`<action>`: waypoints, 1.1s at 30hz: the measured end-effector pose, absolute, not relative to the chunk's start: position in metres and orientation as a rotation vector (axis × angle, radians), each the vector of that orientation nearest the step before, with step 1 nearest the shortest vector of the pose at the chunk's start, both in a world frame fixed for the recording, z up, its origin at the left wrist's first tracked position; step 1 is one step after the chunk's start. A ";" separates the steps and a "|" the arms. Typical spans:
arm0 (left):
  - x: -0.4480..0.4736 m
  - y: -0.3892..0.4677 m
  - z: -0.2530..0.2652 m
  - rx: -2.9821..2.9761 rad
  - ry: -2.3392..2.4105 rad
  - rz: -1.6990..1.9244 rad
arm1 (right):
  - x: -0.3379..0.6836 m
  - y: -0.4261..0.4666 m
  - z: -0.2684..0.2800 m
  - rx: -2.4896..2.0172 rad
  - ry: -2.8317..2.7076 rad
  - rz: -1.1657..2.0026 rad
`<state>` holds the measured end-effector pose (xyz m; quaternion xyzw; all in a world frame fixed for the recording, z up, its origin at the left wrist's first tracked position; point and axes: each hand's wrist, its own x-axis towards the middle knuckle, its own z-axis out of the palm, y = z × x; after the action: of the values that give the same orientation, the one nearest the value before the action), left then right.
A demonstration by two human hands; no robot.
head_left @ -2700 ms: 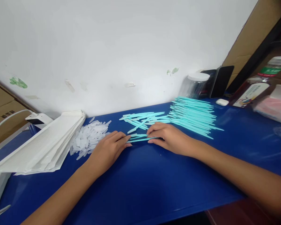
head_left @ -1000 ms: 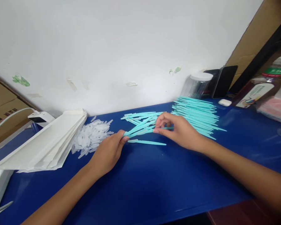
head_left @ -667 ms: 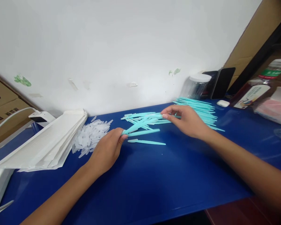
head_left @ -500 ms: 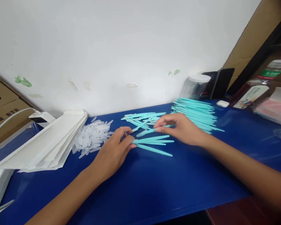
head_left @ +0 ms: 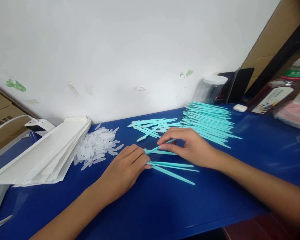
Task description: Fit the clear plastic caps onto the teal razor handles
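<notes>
My left hand [head_left: 128, 166] is closed on several turquoise eyebrow razors [head_left: 175, 165], their thin handles fanning out to the right. In the fingertips of my right hand [head_left: 190, 146] is a single turquoise razor [head_left: 154, 149], tilted, with its head end at my left fingers. Another razor handle lies just beneath it; whether my left fingers touch that one is hidden. Behind the hands is a loose heap of razors [head_left: 150, 127], crossing one another. Farther right, a larger stack of razors [head_left: 210, 125] lies mostly side by side. Small translucent covers [head_left: 96, 145] are heaped left of my left hand.
White padded envelopes [head_left: 52, 143] lie at the left, near a white device [head_left: 40, 126] with a cable. A lidded clear jar [head_left: 211, 88], a dark phone [head_left: 240, 86], a white earphone case [head_left: 240, 108] and a bottle [head_left: 272, 96] stand along the back right.
My right hand has brought its razor left and down to my left fingers. The left hand has moved slightly down and right with the fanned razors. The view has shifted a little.
</notes>
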<state>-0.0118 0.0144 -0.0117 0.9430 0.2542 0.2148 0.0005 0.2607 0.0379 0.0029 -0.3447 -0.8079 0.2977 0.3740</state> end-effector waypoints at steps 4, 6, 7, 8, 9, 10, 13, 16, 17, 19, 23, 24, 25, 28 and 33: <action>-0.014 0.016 -0.009 3.001 0.869 0.742 | 0.266 0.037 0.009 -0.895 -2.072 0.624; -0.016 0.017 -0.008 3.027 0.912 0.771 | 0.270 0.036 0.016 -0.888 -2.131 0.569; -0.017 0.018 -0.008 3.045 0.926 0.785 | 0.271 0.035 0.019 -0.875 -2.168 0.563; -0.017 0.018 -0.007 3.063 0.942 0.790 | 0.273 0.034 0.021 -0.854 -2.201 0.568; -0.018 0.019 -0.008 3.078 0.956 0.790 | 0.274 0.034 0.023 -0.829 -2.226 0.581; -0.018 0.019 -0.008 3.087 0.973 0.787 | 0.275 0.034 0.024 -0.805 -2.243 0.595; -0.019 0.020 -0.009 3.082 1.009 0.763 | 0.276 0.034 0.022 -0.762 -2.268 0.625; -0.018 0.020 -0.009 3.067 1.005 0.744 | 0.275 0.036 0.017 -0.753 -2.266 0.669; -0.018 0.020 -0.009 3.061 1.001 0.748 | 0.275 0.037 0.017 -0.759 -2.255 0.681; -0.018 0.020 -0.008 3.050 1.004 0.760 | 0.276 0.038 0.018 -0.781 -2.229 0.671; -0.020 0.020 -0.009 3.003 1.037 0.777 | 0.279 0.040 0.023 -0.816 -2.196 0.581; -0.020 0.021 -0.009 2.985 1.046 0.778 | 0.280 0.040 0.024 -0.835 -2.181 0.564; -0.021 0.021 -0.010 2.967 1.055 0.779 | 0.281 0.041 0.025 -0.861 -2.164 0.549; -0.023 0.023 -0.010 2.926 1.072 0.762 | 0.284 0.043 0.025 -0.940 -2.116 0.511; -0.023 0.024 -0.009 2.890 1.044 0.781 | 0.289 0.051 0.021 -1.041 -1.995 0.423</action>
<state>-0.0226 0.0235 -0.0092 0.9114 0.3294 0.2462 -0.0144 0.2892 0.0512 0.0213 -0.4141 -0.7935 0.1681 0.4131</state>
